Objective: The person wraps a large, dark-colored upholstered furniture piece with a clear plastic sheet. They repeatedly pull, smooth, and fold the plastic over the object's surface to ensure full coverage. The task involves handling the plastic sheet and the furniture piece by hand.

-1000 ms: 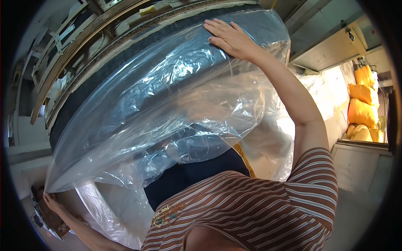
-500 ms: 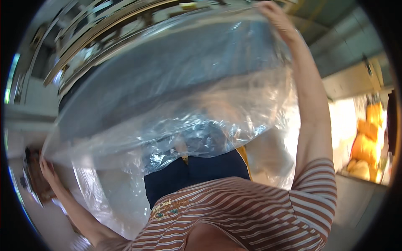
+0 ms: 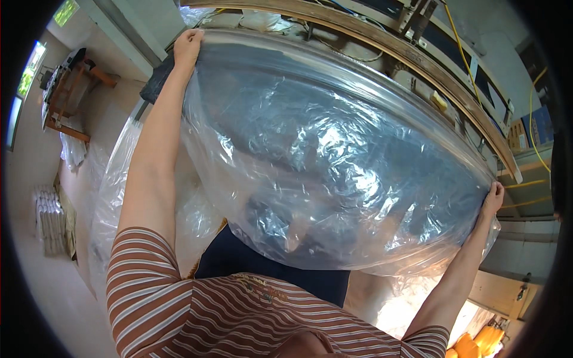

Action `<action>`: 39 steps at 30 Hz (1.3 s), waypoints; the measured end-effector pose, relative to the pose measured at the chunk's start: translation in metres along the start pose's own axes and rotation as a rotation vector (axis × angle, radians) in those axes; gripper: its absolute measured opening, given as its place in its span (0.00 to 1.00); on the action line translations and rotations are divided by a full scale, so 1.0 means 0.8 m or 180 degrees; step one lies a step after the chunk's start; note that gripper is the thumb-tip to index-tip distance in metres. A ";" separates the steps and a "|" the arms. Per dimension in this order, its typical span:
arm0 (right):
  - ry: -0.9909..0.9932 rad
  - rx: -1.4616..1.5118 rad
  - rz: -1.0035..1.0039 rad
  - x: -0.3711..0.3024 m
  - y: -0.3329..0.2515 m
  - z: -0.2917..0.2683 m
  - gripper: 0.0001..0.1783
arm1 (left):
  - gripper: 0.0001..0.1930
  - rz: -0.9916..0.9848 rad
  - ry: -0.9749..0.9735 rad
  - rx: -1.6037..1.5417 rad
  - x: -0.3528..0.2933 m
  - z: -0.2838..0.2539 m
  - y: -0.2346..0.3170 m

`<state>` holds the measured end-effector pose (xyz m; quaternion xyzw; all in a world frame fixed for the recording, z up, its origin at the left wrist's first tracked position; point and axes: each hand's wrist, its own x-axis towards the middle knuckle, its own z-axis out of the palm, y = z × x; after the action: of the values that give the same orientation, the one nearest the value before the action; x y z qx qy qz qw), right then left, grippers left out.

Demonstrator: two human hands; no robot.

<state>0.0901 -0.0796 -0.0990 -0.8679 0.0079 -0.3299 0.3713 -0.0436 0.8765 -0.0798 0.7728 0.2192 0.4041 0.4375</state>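
A wide sheet of clear plastic film (image 3: 334, 149) stretches between my two arms and hangs down in front of my dark shorts. My left hand (image 3: 188, 49) pinches its upper left corner. At the far right edge, my right hand (image 3: 493, 198) grips the other end of the same film. The upper edge is drawn fairly straight between the hands, while the lower part sags in shiny wrinkles. A dark surface shows through the film. Whether the sheet is single or layered I cannot tell.
Beyond the film runs a long machine frame with a wooden rail (image 3: 382, 42) and a yellow cable (image 3: 459, 45). More clear plastic (image 3: 113, 185) hangs at my left. A wooden stand (image 3: 68, 98) and a stack of bundles (image 3: 49, 221) are farther left. Orange-yellow items (image 3: 480, 343) lie lower right.
The view has turned. My left hand has risen from the lower left to the rail's side, and my right hand now sits lower. Both still hold the film, now pulled straighter along its top.
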 end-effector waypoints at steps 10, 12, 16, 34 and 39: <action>0.0022 -0.0234 0.0134 0.024 0.005 0.005 0.17 | 0.20 -0.0107 0.0245 0.0779 0.023 0.038 0.010; 0.0198 -0.0648 0.0058 0.028 0.008 0.005 0.18 | 0.19 -0.0045 0.0428 0.0840 0.031 0.037 0.003; 0.0400 -0.0903 -0.0034 0.032 0.009 -0.009 0.17 | 0.16 -0.0799 0.0476 0.0033 0.030 0.037 0.002; -0.0023 -0.2020 -0.0668 -0.050 -0.066 -0.058 0.19 | 0.22 0.0033 -0.0166 0.0428 0.042 -0.086 0.016; -0.0694 -0.2494 -0.0825 -0.137 -0.195 -0.073 0.27 | 0.22 -0.1162 -0.0843 0.0075 0.106 -0.218 -0.141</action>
<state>-0.0654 0.0242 -0.0304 -0.9670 -0.0159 -0.2522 -0.0325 -0.1351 1.0808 -0.0888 0.7717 0.3009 0.2107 0.5192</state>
